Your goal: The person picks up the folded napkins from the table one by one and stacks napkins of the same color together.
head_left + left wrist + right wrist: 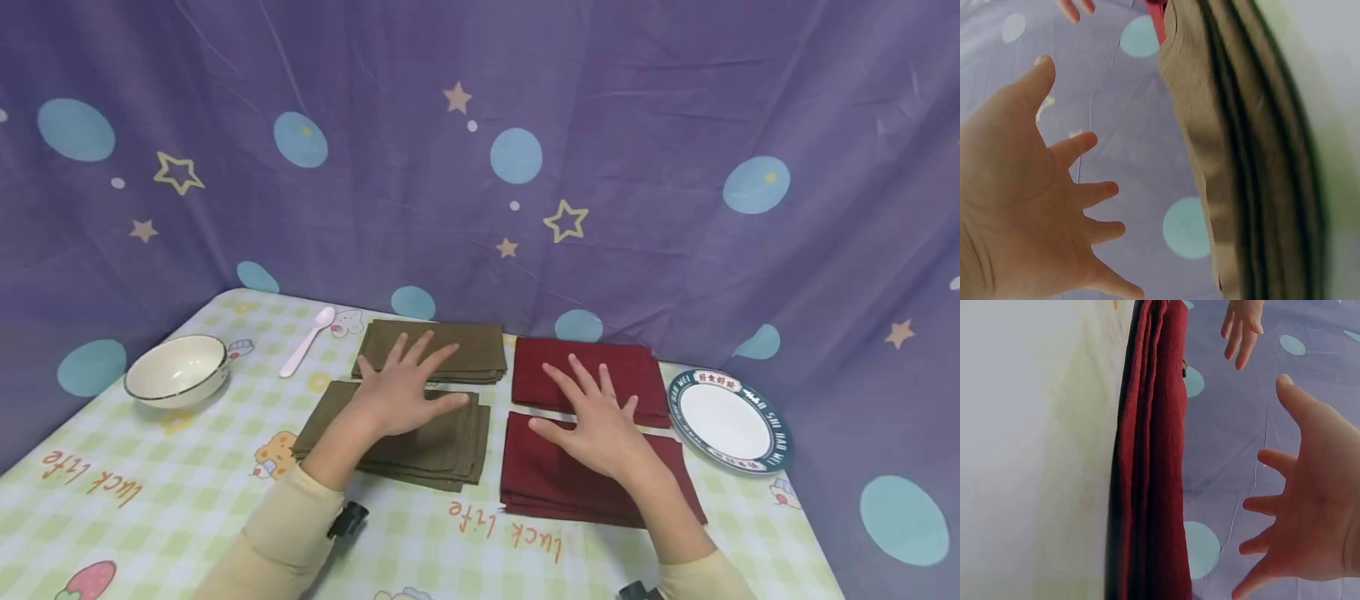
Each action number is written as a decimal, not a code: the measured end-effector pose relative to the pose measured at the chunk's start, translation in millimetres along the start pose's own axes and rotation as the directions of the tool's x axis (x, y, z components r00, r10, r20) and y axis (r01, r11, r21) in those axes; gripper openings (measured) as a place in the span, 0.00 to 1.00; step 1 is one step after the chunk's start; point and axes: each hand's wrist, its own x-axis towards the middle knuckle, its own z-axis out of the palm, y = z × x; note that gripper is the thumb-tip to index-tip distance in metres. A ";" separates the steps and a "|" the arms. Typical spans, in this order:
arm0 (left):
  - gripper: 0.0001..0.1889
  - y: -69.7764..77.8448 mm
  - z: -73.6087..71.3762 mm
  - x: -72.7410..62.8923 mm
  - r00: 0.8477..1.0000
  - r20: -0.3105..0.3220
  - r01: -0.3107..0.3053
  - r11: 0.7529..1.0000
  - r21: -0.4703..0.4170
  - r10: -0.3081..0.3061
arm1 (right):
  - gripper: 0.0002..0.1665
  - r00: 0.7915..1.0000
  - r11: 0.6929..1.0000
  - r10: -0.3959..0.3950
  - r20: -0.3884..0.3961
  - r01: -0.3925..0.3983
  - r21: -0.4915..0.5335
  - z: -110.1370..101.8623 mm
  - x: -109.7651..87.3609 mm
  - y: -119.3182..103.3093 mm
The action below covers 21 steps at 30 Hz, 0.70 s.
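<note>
My left hand [401, 396] hovers with fingers spread over two stacks of folded brown cloths. The near brown stack [330, 421] lies under the palm, its layers slightly fanned; the far brown stack [472, 346] sits behind it. In the left wrist view, a gap shows between the left palm [1029, 187] and the layered cloth edges [1235, 150]. My right hand [600, 425] spreads its fingers above the red cloths, partly covering the near red stack [540, 483] and the far red stack [637, 375]. The right wrist view shows the right palm [1316, 500] apart from the red folds [1166, 456].
A white bowl [176, 375] with a dark rim stands at the left, with a pink spoon [307, 342] beside it. A white plate with a patterned green rim [780, 442] lies at the right. Behind the checked tablecloth [187, 492] hangs a purple curtain [420, 208].
</note>
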 end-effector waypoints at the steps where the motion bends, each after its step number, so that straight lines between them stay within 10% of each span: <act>1: 0.45 -3.2 -2.9 0.1 1.000 -0.011 0.004 1.000 -0.014 -0.004 | 0.50 1.000 1.000 -0.009 0.000 0.009 0.016 0.5 0.8 -1.1; 11: 0.38 -45.0 -25.3 -10.2 0.998 -0.065 -0.001 0.979 -0.205 -0.013 | 0.41 0.988 0.933 -0.143 -0.055 0.153 0.326 8.5 11.2 -19.2; 17: 0.37 -70.3 -28.4 -19.1 0.998 -0.044 0.021 0.952 -0.305 -0.036 | 0.33 0.994 0.834 -0.110 -0.018 0.103 0.542 13.3 21.6 -33.4; 21: 0.35 -81.5 -27.0 -21.5 0.998 -0.036 0.029 0.950 -0.310 -0.043 | 0.31 0.996 0.832 -0.086 0.026 0.057 0.552 16.4 26.7 -41.0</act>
